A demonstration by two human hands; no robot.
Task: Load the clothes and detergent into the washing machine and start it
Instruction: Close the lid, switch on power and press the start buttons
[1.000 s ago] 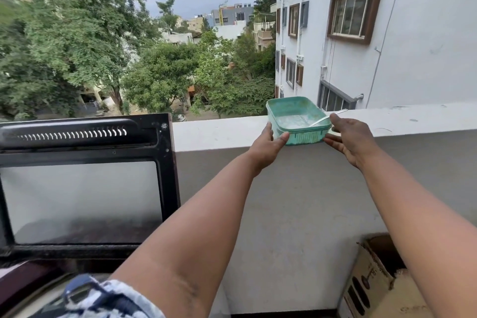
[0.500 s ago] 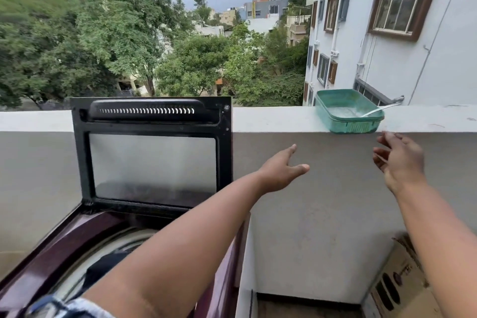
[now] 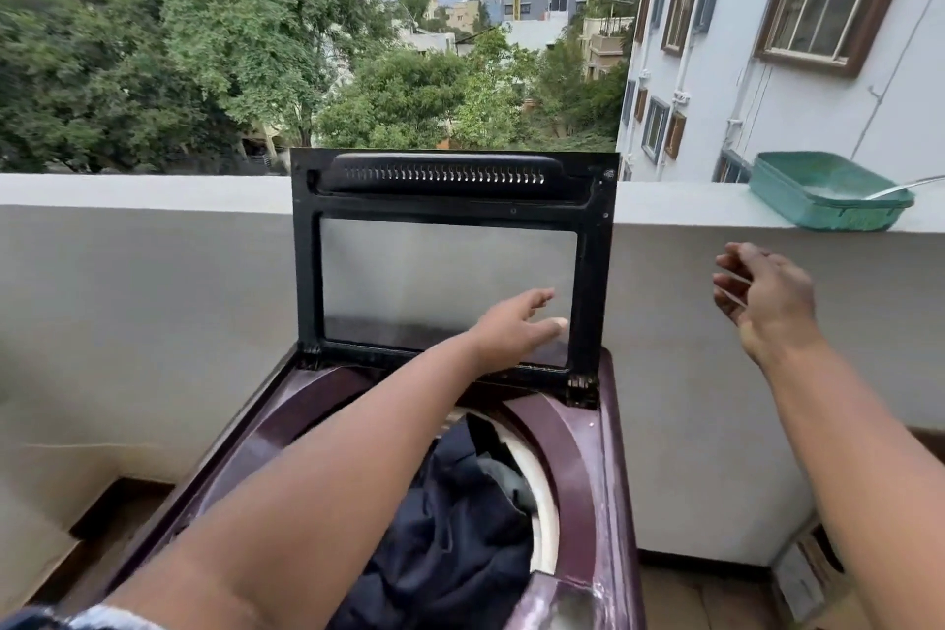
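A maroon top-loading washing machine (image 3: 588, 471) stands below me with its black-framed glass lid (image 3: 450, 266) raised upright against the balcony wall. Dark navy clothes (image 3: 460, 527) fill the drum. My left hand (image 3: 516, 330) reaches forward with fingers apart, in front of the lid's lower right part, holding nothing. My right hand (image 3: 767, 297) hovers empty in the air to the right of the lid, fingers loosely curled. A green detergent tub (image 3: 828, 197) with white powder and a spoon handle rests on the parapet ledge, up and right of my right hand.
The grey parapet wall (image 3: 153, 271) runs across the view behind the machine. A cardboard box (image 3: 813, 573) sits on the floor at the lower right. A white building stands beyond the ledge on the right, trees on the left.
Both hands have let go of the green tub, which stays on the ledge. They have pulled back and left toward the machine, and my view has swung left and down onto the drum.
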